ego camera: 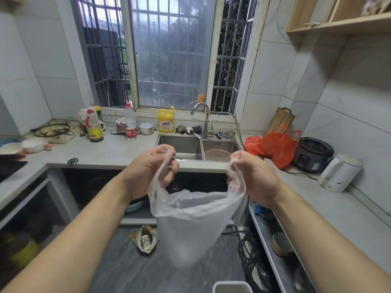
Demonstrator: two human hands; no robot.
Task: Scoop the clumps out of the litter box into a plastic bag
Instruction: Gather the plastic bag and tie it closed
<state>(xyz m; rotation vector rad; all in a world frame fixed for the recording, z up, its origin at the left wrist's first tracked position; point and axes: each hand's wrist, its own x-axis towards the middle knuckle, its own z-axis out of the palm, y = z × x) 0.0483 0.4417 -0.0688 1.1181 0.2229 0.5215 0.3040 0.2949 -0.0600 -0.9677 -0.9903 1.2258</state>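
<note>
A translucent, milky-white plastic bag (196, 218) hangs before a pale grey counter (118, 151) and a steel-grey double sink (198, 145). A yellow detergent jug (166, 121) with a blue-and-white label stands beside a silver faucet (203, 119). To the right lie bright orange-red bags (275, 145), a black rice cooker (313, 154) and a white kettle (338, 172). Left, a bottle of dark liquid (94, 129) carries a red cap and yellow label; a clear bottle (130, 124) has a red cap. White wall tiles (275, 66) show faint grey veining; the floor (148, 271) is dark grey, marbled.

Thin translucent plastic bag (196, 218); brushed steel sink (179, 144)
</note>
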